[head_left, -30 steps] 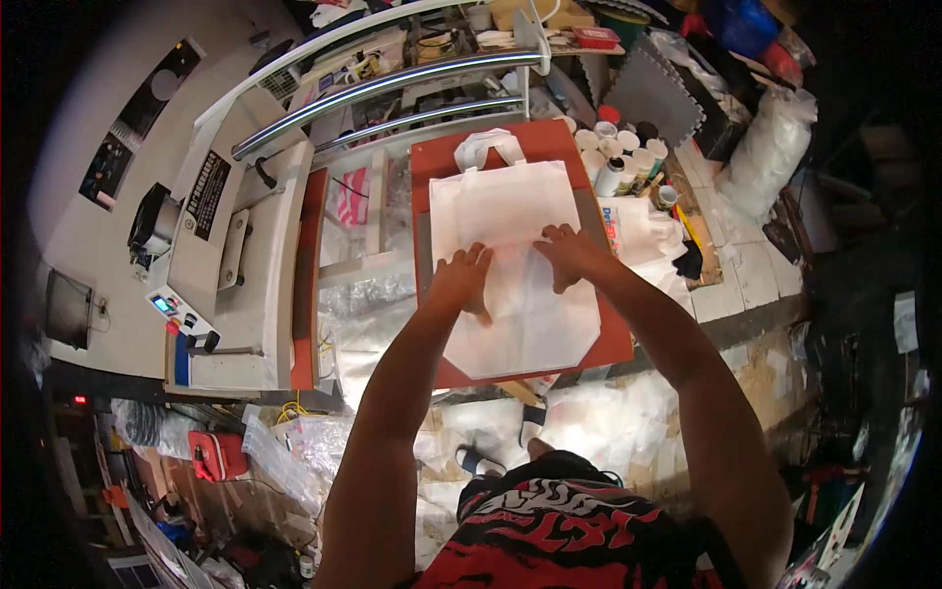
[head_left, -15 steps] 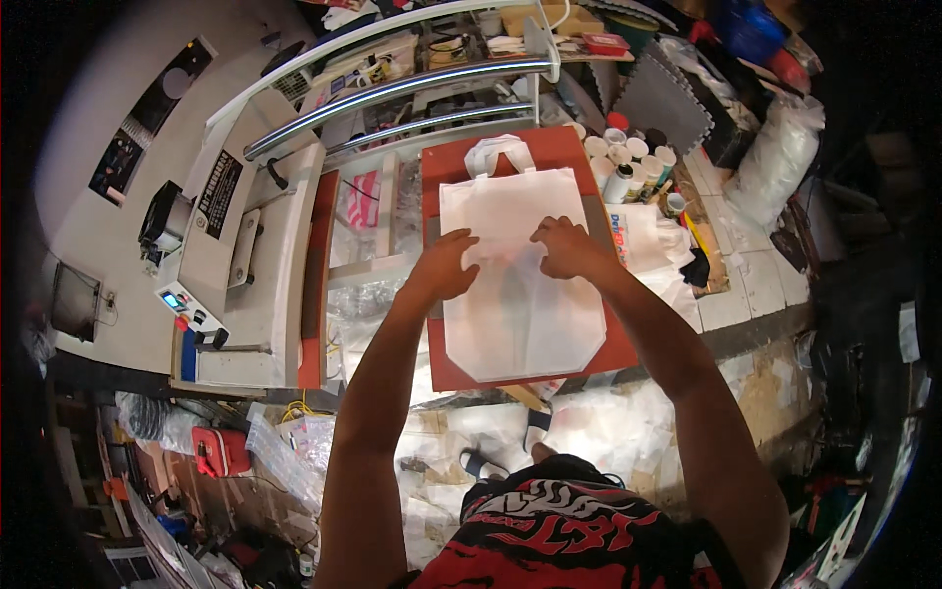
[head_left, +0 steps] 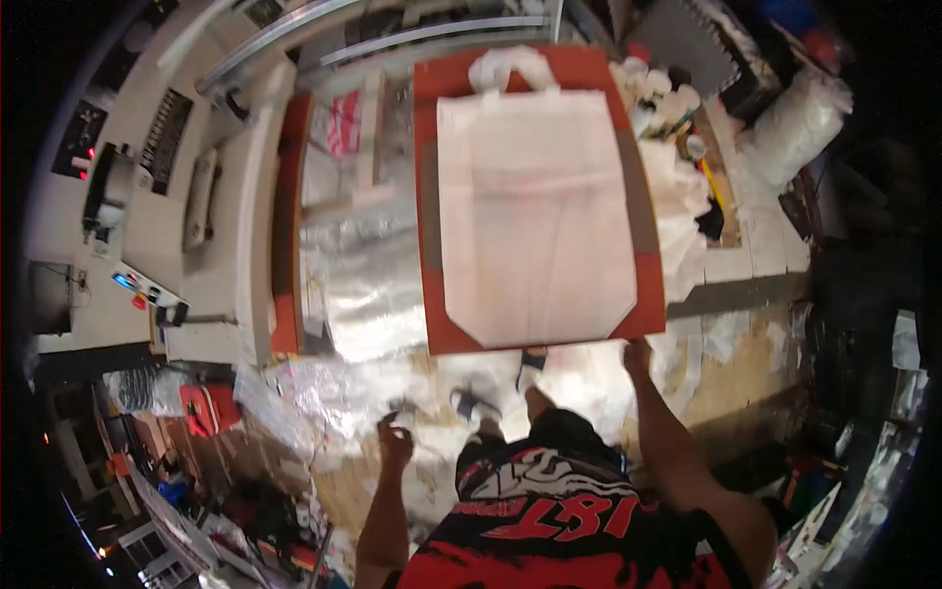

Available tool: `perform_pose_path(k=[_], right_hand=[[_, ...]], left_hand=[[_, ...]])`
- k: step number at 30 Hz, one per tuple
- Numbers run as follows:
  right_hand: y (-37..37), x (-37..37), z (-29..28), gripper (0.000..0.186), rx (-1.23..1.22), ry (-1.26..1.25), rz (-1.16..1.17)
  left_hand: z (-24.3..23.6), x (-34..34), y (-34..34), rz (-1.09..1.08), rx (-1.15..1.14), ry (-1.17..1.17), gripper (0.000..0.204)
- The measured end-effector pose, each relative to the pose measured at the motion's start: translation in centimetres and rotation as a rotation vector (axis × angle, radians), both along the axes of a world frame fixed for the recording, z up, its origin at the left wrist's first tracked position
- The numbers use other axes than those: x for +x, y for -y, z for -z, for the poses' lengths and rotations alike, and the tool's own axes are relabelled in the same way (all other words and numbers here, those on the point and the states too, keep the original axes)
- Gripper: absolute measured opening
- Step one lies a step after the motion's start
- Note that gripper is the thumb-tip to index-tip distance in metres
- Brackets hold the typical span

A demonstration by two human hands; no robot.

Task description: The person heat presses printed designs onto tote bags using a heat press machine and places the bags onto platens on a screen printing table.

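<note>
Workshop seen from above, w/ a white tote bag [head_left: 535, 211] lying flat on a red platen [head_left: 432, 196] as the landmark. Far left of the platen: a beige machine housing [head_left: 211, 196] w/ a small control panel [head_left: 137, 290] at its lower end. Between housing & platen, crinkled clear plastic sheeting [head_left: 363, 285] covers the bench. Below-left of the platen, well apart from it, the left hand [head_left: 394, 444] hangs over the littered floor, fingers loosely curled, holding nothing. Bag's handles [head_left: 510, 69] loop past the platen's far edge; its near corners are folded to a taper, inside the near edge. Right hand [head_left: 638, 355] sits just at the platen's near right corner, fingers together; whether it touches the board can't be told. Right of the platen: a cluster of small white containers [head_left: 657, 88], then bagged clear material [head_left: 795, 123].
</note>
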State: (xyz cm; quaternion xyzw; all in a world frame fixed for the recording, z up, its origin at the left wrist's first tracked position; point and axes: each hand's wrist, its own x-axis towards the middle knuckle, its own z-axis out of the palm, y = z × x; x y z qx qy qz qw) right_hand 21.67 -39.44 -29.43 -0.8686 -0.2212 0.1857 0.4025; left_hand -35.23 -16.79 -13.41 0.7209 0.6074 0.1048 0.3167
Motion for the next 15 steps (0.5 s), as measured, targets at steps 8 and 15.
perform_pose_path(k=[8, 15], right_hand=[[-16.6, -12.0, -1.8, 0.029, -0.298, 0.636, -0.564], [-17.0, -11.8, -1.6, 0.027, -0.419, 0.657, -0.591]], left_hand=[[1.5, -5.1, 17.0, -0.043, -0.6, -0.085, 0.044], [1.4, -9.4, 20.2, -0.214, -0.71, -0.118, 0.034]])
